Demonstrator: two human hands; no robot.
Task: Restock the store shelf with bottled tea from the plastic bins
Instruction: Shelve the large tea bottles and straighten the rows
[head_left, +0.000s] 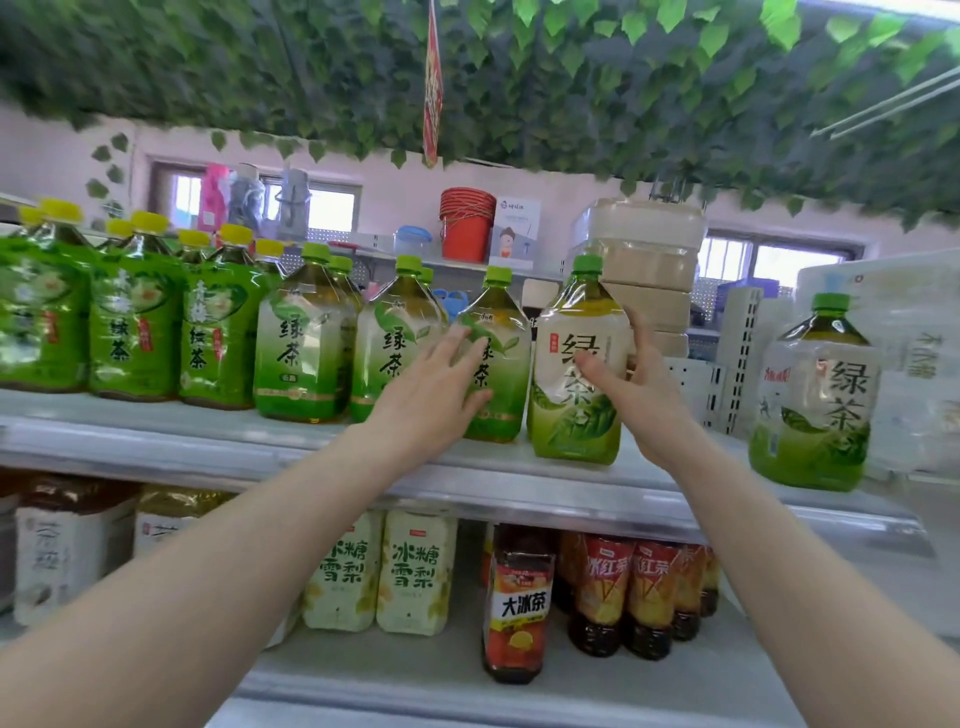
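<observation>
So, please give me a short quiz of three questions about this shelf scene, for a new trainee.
1. True or false: the left hand lies flat against a green tea bottle on the upper shelf.
2. Which cap colour do the bottles at the far left of the upper shelf have? A) red B) yellow C) white
3. Fill in: the right hand touches the pale-label bottle with fingers ____, not closed in a grip.

Key: 1 true; 2 B; 3 open
</observation>
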